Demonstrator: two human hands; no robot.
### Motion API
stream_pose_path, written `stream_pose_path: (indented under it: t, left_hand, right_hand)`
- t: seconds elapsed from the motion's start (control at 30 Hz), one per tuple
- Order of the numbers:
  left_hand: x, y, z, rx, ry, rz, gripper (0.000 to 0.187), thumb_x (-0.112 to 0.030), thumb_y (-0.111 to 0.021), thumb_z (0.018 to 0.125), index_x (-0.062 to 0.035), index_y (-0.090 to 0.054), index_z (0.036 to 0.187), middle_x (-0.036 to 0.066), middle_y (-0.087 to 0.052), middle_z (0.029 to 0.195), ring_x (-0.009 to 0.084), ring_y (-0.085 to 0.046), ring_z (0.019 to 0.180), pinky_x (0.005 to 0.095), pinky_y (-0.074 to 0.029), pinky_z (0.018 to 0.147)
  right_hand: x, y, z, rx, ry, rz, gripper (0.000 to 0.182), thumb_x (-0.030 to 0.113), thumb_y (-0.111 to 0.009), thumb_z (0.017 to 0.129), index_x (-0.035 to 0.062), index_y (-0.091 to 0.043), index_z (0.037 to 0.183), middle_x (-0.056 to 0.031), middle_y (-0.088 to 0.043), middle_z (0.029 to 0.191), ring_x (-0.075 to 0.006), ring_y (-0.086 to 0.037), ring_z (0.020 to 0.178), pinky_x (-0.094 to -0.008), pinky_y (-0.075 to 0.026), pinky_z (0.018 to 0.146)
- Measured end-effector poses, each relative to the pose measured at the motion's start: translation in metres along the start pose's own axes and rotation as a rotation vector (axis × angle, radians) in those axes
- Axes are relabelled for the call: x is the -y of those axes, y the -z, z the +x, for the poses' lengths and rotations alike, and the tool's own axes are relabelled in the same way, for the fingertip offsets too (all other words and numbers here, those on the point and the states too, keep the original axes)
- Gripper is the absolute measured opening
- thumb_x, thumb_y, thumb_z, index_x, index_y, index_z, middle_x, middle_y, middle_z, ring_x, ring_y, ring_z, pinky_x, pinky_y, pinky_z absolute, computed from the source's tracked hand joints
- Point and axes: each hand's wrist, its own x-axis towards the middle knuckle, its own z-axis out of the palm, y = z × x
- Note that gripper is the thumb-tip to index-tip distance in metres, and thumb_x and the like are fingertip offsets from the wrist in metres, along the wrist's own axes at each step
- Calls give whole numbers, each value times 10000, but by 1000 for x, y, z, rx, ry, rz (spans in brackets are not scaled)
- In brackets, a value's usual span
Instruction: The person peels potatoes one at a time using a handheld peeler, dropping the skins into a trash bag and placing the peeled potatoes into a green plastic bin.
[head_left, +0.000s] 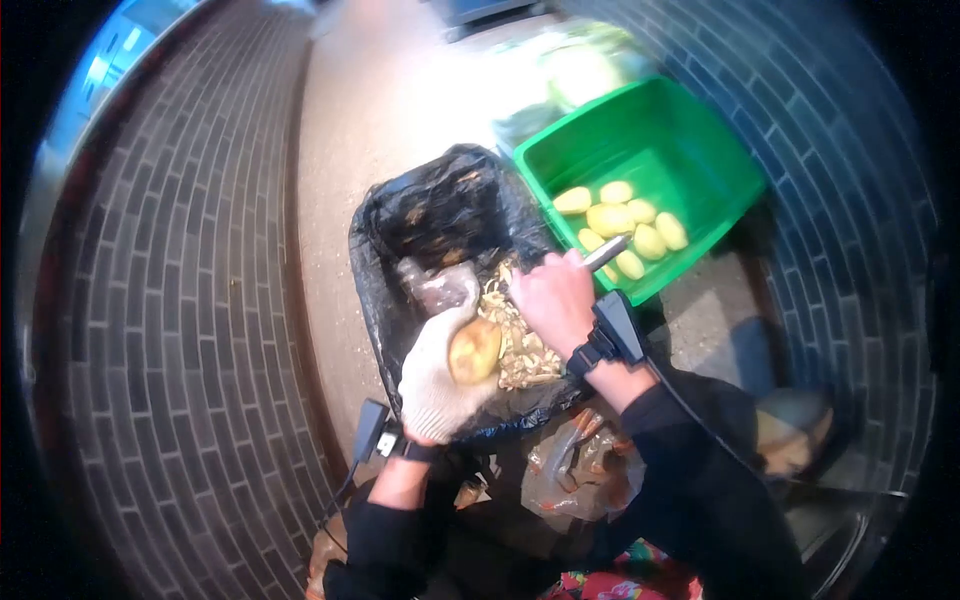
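Note:
My left hand (pixel 440 375), in a white knitted glove, is wrapped round a potato (pixel 475 352) that looks mostly peeled, with brownish patches. It is over a bin (pixel 372 290) lined with a black plastic bag. Just to the right and above, my bare right hand (pixel 556 305) is closed round a peeler (pixel 608 253). The peeler's grey metal handle sticks out behind the fist; its working end is blurred and hard to make out. Under both hands lies a heap of potato peelings (pixel 522 350). Potato and right hand look apart.
A green crate (pixel 700 140) with several peeled potatoes (pixel 612 218) stands right of the bin. Behind it lies a cabbage (pixel 585 75) beside clear plastic. A clear bag (pixel 440 285) lies in the bin, another bag (pixel 585 465) nearer me. Brick walls (pixel 190 300) rise on both sides.

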Motion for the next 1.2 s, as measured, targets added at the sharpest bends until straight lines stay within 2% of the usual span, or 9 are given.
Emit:
stream_pose_path:
  t: [0.2, 0.3, 0.4, 0.5, 0.67, 0.8, 0.93, 1.03, 1.2]
  left_hand:
    - [3, 7, -1, -20, -121, 82, 621, -53, -805, 688, -46, -589, 1271, 114, -639, 1197, 254, -622, 1111, 366, -497, 995]
    - [32, -1, 0, -32, 203, -533, 654, -106, -773, 785, -41, -494, 1373, 103, -561, 1305, 222, -586, 1132, 368, -478, 1011]
    - [82, 2, -1, 4, 572, -1232, 636, -348, -697, 878, -37, -487, 1391, 113, -564, 1338, 251, -593, 1151, 394, -479, 1019]
    - [74, -2, 2, 99, 737, -1425, 666, -520, -579, 946, -36, -485, 1395, 110, -580, 1326, 256, -561, 1186, 411, -460, 1017]
    - [73, -15, 1, 136, 634, -1413, 673, -508, -592, 936, -32, -481, 1399, 122, -578, 1338, 259, -559, 1214, 417, -467, 1022]
    - [44, -18, -13, 80, 614, -1434, 619, -465, -587, 929, -53, -506, 1384, 112, -614, 1294, 261, -603, 1169, 429, -510, 975]
    - [23, -23, -13, 201, 741, -1425, 625, -329, -714, 840, -33, -513, 1353, 102, -639, 1234, 242, -646, 1081, 394, -549, 915]
    - [2, -23, 0, 349, 624, -1421, 731, -268, -751, 813, -40, -434, 1431, 101, -566, 1328, 237, -569, 1212, 379, -461, 1043]
    - [12, -28, 2, 310, 492, -1248, 802, -197, -817, 756, -93, -420, 1445, 82, -550, 1312, 211, -544, 1208, 353, -433, 1057]
  right_hand:
    - [24, 7, -9, 84, -186, 176, 207, 241, -668, 757, 132, -683, 581, -78, -622, 561, -264, -668, 602, -490, -494, 680]
    - [47, -2, -6, 1, -153, 134, 145, 191, -609, 745, 141, -680, 630, -71, -611, 596, -277, -625, 632, -497, -442, 694]
    - [56, -5, 7, -84, -333, 347, 419, 286, -547, 939, 88, -672, 591, -108, -611, 590, -283, -588, 651, -452, -412, 792]
    - [61, -9, 9, -156, -402, 370, 447, 312, -556, 939, 71, -674, 582, -120, -608, 590, -279, -577, 682, -445, -403, 825]
    - [49, -6, 8, -155, -371, 436, 468, 340, -561, 946, 45, -691, 606, -115, -611, 593, -293, -558, 718, -458, -376, 860]
    - [29, 18, -1, -106, -183, 319, 223, 310, -599, 867, 211, -719, 707, -64, -614, 578, -272, -606, 688, -451, -380, 768]
    - [9, 54, 1, 84, -71, 312, 378, 313, -535, 949, 140, -694, 652, -102, -661, 648, -294, -618, 691, -473, -410, 764]
    - [-1, 52, 6, -72, 31, 377, 453, 233, -555, 969, 82, -573, 543, -112, -569, 570, -312, -577, 664, -456, -414, 695]
    - [-10, 61, 6, 102, -62, 197, 492, 283, -506, 989, 59, -676, 585, -134, -655, 620, -319, -603, 681, -466, -427, 762]
